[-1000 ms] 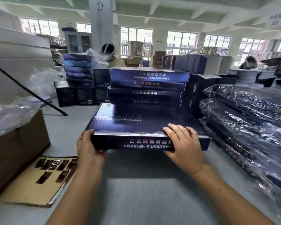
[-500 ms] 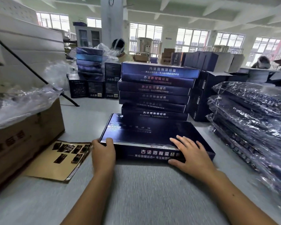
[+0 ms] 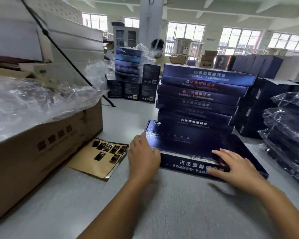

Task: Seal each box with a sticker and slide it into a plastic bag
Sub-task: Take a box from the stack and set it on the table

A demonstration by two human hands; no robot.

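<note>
Early in this box's cycle, by the look of it. One dark blue box (image 3: 197, 145) flat on the grey surface (image 3: 162, 204), just in front of the stack of unbagged boxes (image 3: 202, 94). No sticker visible on its near edge, no bag around it.

Right hand (image 3: 235, 168) pressing the near-right top edge, fingers straight, thumb down the front face: grip released. Left hand (image 3: 143, 156) at the near-left corner, blurred; grip holding or only touching, cannot tell.

Sticker sheet (image 3: 102, 156) on the surface just left of the box, several dark stickers on it, none in either hand.

Done, judging from the pile: bagged boxes (image 3: 286, 128) stacked at right.

Left to do: peel a sticker, seal this box, pull a bag, probably from the clear plastic (image 3: 33, 100) heaped in the carton (image 3: 41, 152) at left, slide the box in. Then the same for the whole stack behind.
</note>
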